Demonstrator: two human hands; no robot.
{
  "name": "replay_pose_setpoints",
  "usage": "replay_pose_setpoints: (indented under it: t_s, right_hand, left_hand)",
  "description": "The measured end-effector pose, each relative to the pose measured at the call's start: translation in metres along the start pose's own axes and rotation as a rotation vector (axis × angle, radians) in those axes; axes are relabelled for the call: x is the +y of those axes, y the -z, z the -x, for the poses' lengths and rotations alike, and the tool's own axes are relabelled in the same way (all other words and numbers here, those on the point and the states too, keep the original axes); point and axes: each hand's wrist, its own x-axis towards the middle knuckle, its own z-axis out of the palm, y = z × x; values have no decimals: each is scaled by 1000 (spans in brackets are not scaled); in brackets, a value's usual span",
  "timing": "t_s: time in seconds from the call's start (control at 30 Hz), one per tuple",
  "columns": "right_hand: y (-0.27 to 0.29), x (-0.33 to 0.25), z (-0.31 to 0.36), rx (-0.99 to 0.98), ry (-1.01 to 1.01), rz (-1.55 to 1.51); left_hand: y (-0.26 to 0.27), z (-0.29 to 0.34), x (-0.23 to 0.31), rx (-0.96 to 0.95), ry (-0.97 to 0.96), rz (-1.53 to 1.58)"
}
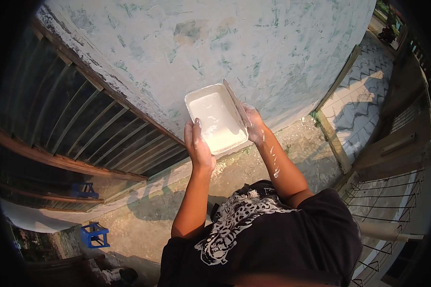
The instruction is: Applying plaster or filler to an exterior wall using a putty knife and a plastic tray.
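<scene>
My left hand (pixel 199 147) grips the left side of a shallow rectangular tray (pixel 192 102), its thumb over the rim. Creamy white paste (pixel 216 114) lies inside the tray. On the tray's right, my right hand (pixel 254 123) is closed around a flat, paste-coated trowel (pixel 234 101), whose blade lies along the tray's right rim. How the fingers wrap the handle is hidden behind the blade. White smears mark both hands and my right forearm. Beyond the tray rises a wall (pixel 153 43) with a patchy white and green coating and a brownish patch.
Dark slatted panels in a wooden frame (pixel 100 88) stand on the left. A blue plastic stool (pixel 95 235) is on the concrete floor (pixel 129 225) at lower left. To the right are a tiled surface (pixel 359 103), a wooden post (pixel 334 141) and a wire rack (pixel 385 201).
</scene>
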Motion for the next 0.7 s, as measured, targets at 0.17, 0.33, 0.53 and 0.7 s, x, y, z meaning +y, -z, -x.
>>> replay_pose_setpoints:
  t_s: [0.17,0.33,0.53,0.7]
  right_hand:
    - [-3,-1,-3,-71,67,-12]
    - [1,1,-3,-57,139,1]
    - [22,2,-16,40,127,81]
    - [21,-49,-9,171,384,324]
  left_hand:
    - [-1,6,2,6,8,41]
    - [8,7,4,-24,18,51]
    - [17,6,1,-2,60,84]
    - [32,4,0,0,119,178]
